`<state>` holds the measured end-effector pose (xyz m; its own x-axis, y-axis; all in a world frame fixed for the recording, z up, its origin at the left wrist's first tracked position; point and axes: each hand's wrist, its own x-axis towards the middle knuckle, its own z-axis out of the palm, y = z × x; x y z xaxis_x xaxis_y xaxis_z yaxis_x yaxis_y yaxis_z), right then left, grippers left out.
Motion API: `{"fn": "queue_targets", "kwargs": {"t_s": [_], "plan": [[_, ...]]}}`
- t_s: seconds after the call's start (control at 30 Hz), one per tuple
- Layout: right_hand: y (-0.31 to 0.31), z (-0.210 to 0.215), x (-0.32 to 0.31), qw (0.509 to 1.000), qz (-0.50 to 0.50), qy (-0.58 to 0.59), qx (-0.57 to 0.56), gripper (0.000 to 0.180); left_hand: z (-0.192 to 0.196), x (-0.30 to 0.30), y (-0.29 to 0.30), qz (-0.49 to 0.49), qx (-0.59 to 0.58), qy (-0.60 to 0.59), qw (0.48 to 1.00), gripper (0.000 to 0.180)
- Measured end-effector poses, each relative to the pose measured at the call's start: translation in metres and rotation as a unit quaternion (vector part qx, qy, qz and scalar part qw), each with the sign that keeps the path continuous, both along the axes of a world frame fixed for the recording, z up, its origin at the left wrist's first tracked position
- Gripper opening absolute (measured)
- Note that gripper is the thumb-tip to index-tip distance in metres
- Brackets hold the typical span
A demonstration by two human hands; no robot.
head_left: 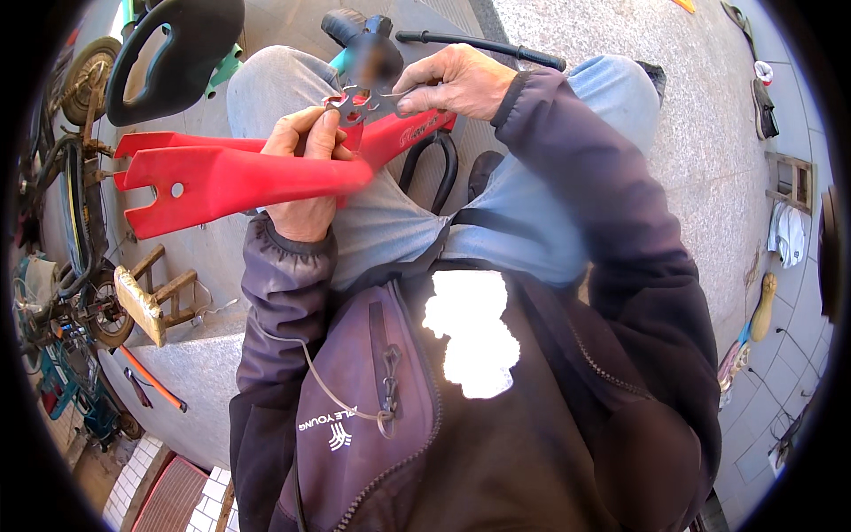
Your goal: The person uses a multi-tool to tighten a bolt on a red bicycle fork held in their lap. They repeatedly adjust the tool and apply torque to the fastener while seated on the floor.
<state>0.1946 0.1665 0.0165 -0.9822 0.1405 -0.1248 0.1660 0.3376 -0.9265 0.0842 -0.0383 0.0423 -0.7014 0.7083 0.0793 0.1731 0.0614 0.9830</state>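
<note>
A red bicycle fork lies across my lap, its two blades pointing left with slotted ends. My left hand grips it near the crown from underneath. A flat metal multi-wrench sits on the fork's top end, and my right hand pinches it with fingers and thumb. A black cable loop hangs just below the fork between my knees.
A black bicycle saddle and a teal frame are at upper left. A black pump or bar lies on the pavement ahead. A small wooden stool and bicycles stand at left. Shoes and a wooden stool sit at right.
</note>
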Motion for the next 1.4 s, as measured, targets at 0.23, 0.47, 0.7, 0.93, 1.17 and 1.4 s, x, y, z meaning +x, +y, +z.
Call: {"fn": "queue_targets", "kwargs": {"t_s": [0.23, 0.47, 0.7, 0.93, 1.17, 1.4], "plan": [[0.010, 0.006, -0.007, 1.000, 0.004, -0.001, 0.007, 0.022, 0.005, 0.003, -0.013, 0.026, 0.045, -0.013, 0.999, 0.020], [0.021, 0.020, -0.018, 0.999, 0.016, 0.034, 0.021, 0.020, 0.015, 0.019, -0.052, -0.030, 0.118, 0.032, 0.992, 0.041], [0.029, 0.001, -0.032, 0.999, 0.003, 0.012, -0.043, 0.020, 0.017, 0.021, -0.035, -0.109, 0.097, 0.011, 0.989, 0.043], [0.013, -0.011, -0.028, 0.997, -0.040, -0.006, -0.063, 0.025, 0.013, 0.029, -0.025, -0.063, 0.093, -0.026, 0.993, 0.027], [0.022, -0.019, -0.025, 0.989, -0.026, 0.001, -0.149, 0.025, 0.015, 0.028, -0.022, -0.065, 0.078, -0.016, 0.995, 0.024], [0.029, -0.037, -0.031, 0.980, -0.003, -0.007, -0.200, 0.024, 0.012, 0.026, -0.020, -0.061, 0.075, 0.032, 0.995, 0.025]]}}
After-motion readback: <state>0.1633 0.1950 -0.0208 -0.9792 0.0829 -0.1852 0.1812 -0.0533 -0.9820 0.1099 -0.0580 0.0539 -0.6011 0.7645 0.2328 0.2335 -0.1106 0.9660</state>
